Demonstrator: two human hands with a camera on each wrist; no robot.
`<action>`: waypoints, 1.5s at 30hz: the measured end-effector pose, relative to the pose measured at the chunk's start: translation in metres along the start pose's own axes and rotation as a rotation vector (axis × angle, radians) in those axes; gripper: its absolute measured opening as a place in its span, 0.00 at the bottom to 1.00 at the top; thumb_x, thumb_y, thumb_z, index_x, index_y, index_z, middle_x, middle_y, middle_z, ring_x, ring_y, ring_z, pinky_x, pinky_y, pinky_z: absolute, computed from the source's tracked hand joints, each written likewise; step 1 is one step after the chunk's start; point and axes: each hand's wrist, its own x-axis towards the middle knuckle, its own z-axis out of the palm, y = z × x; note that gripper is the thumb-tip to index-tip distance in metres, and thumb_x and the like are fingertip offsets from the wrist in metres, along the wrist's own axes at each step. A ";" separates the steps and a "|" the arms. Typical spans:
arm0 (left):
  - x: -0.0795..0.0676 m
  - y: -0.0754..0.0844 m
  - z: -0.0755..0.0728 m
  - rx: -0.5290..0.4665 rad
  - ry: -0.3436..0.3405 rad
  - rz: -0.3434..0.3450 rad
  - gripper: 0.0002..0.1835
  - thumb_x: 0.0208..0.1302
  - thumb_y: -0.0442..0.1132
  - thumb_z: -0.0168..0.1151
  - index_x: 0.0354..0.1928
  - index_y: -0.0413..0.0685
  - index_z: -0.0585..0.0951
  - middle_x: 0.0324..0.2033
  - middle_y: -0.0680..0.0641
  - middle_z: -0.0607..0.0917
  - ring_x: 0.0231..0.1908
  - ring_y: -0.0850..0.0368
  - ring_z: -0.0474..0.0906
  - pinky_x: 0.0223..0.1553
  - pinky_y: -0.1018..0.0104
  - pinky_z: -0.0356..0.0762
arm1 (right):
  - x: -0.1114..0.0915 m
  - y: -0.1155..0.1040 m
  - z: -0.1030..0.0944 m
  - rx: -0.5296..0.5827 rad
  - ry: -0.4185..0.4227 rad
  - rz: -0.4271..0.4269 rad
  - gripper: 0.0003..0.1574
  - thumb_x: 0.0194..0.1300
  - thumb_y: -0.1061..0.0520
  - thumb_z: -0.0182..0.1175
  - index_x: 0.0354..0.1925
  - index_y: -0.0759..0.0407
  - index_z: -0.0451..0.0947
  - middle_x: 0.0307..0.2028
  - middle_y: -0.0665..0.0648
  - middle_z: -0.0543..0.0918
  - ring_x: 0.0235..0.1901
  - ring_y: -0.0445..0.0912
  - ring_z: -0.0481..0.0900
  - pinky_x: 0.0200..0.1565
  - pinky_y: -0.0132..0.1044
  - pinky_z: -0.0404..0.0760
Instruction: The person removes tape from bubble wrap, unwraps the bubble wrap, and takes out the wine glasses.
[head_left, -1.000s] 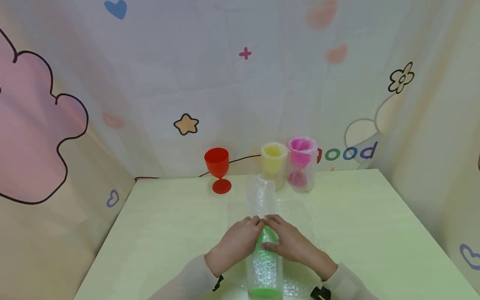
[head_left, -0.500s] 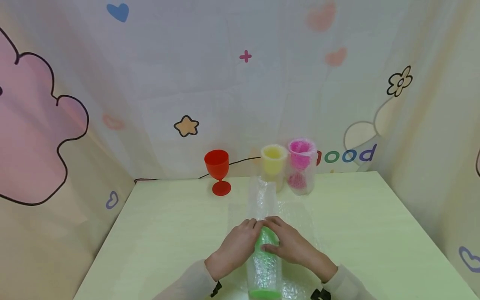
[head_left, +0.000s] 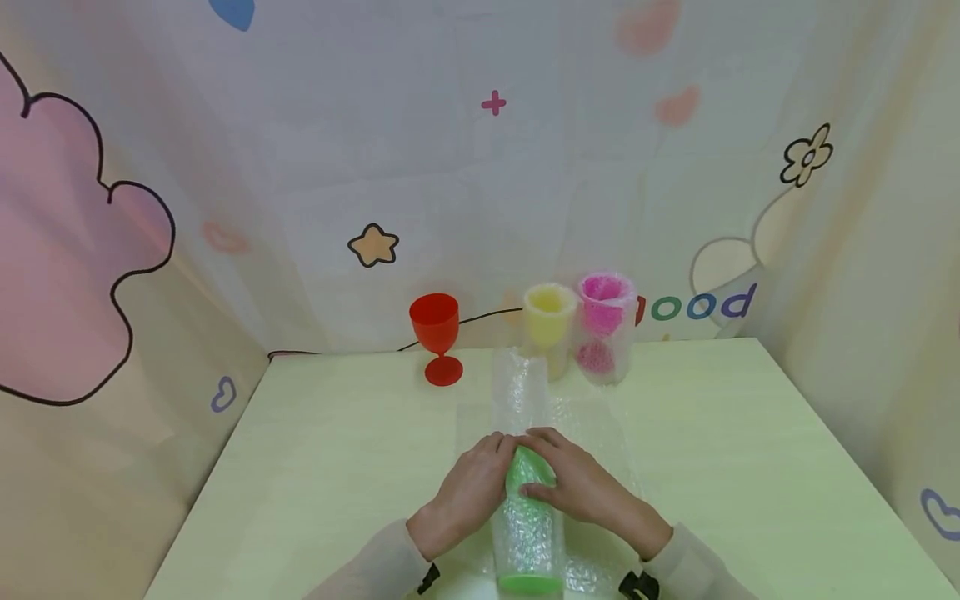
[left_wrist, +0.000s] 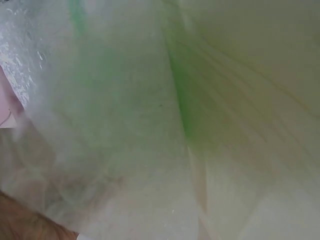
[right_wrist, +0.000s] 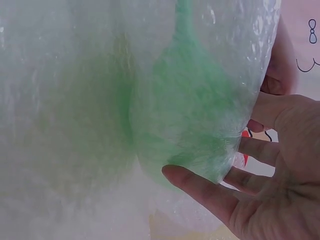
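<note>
A green goblet [head_left: 530,477] is rolled in clear bubble wrap [head_left: 527,533], its foot towards me and its bowl away from me. My left hand [head_left: 474,486] holds the left side of the bowl end, fingers bent over the wrap. From the right, my right hand [head_left: 581,486] grips the bowl, its thumb [right_wrist: 195,185] on the near side and fingers behind. The stem and bowl show green through the wrap in the right wrist view. Close bubble wrap [left_wrist: 115,115] fills much of the left wrist view and hides most left-hand fingers.
A red goblet [head_left: 435,325] stands at the table's back edge. Right of it stand a wrapped yellow goblet [head_left: 550,321] and a wrapped pink goblet [head_left: 604,308]. Loose bubble wrap [head_left: 596,433] lies flat on the pale table [head_left: 337,467], and a printed curtain [head_left: 435,167] hangs behind.
The head view shifts slightly. My left fingers have moved a little left, and more of the goblet's green bowl end shows between the hands. The right hand keeps its hold.
</note>
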 end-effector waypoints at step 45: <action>0.003 -0.006 0.001 -0.423 -0.145 -0.022 0.34 0.62 0.53 0.56 0.69 0.56 0.59 0.72 0.55 0.53 0.71 0.54 0.52 0.63 0.56 0.68 | -0.008 0.015 -0.012 -0.215 0.286 -0.193 0.05 0.57 0.54 0.65 0.35 0.49 0.80 0.38 0.45 0.80 0.30 0.37 0.80 0.35 0.29 0.81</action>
